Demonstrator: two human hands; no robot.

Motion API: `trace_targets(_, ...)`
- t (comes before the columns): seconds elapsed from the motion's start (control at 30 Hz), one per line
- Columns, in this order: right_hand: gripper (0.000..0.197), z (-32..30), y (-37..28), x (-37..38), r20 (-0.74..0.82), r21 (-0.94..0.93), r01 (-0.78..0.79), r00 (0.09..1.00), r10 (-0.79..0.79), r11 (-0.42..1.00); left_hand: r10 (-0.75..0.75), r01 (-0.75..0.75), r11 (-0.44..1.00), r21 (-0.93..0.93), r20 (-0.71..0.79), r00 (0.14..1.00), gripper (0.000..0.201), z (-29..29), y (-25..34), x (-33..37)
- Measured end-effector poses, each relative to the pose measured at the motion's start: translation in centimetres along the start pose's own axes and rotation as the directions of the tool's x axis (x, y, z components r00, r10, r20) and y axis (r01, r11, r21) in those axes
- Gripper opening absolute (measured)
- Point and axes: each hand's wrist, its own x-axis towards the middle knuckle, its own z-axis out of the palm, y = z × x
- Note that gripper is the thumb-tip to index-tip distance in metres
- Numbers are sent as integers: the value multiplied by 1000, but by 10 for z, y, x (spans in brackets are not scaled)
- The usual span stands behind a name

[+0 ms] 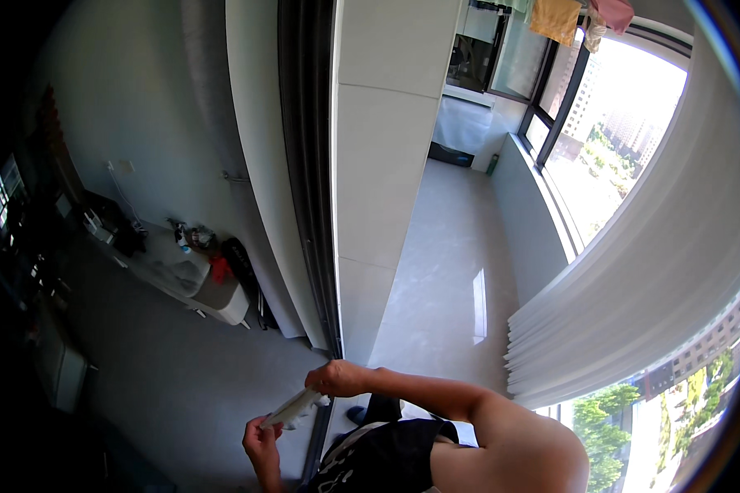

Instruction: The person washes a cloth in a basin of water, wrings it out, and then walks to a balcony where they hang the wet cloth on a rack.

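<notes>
A short pale strip (294, 407) with rounded whitish bumps along one edge is stretched between my two hands. I cannot make out its exact kind. My left hand (261, 445) pinches its lower left end. At the upper right end, the fingers of my right hand (337, 378) close round it. The strip slants upward from left to right, in front of my dark top (386, 460). Both hands are beside a dark door track (319, 435) on the floor.
A tall dark folded panel (308, 164) and a pale tiled wall (386, 164) rise ahead. On the left, a low white cabinet (226, 300) bears bottles and a red item. A white curtain (633, 296) hangs by the windows on the right; cloths (555, 20) hang above.
</notes>
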Motion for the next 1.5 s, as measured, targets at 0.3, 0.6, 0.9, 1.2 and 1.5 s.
trace_targets(0.3,18,-25,-32,18,-82,81,133,989,-126,988,64,-64,998,6,-45,997,20,0,74,-9)
trace_targets(0.6,18,-20,-17,18,-44,13,133,990,-132,991,-42,37,997,-66,-76,996,28,7,61,-7)
trace_targets(0.9,16,-15,-21,11,38,109,-12,999,8,994,-28,29,994,-103,18,999,20,-1,51,-10)
trace_targets(1.2,15,-10,0,-23,-47,-47,-14,999,12,999,-101,110,985,-131,74,992,17,15,16,3)
trace_targets(1.5,9,-32,7,-81,-205,-148,-43,979,12,988,-170,141,983,121,282,944,19,71,-19,38)
